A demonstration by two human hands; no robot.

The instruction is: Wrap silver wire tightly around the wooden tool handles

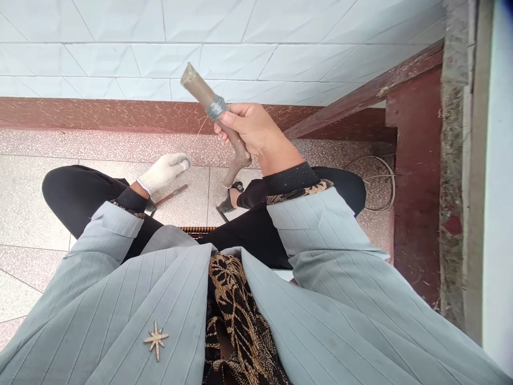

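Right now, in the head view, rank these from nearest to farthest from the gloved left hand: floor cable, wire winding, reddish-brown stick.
1. Reddish-brown stick: just below the left hand.
2. Wire winding: to the right, around the held branch.
3. Floor cable: far right.

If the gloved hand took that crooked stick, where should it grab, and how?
Probably the thick, straight end of the stick, beyond the wire wrapping, with the left hand coming from the left: that end juts out bare there, while the right hand grips just below the wire.
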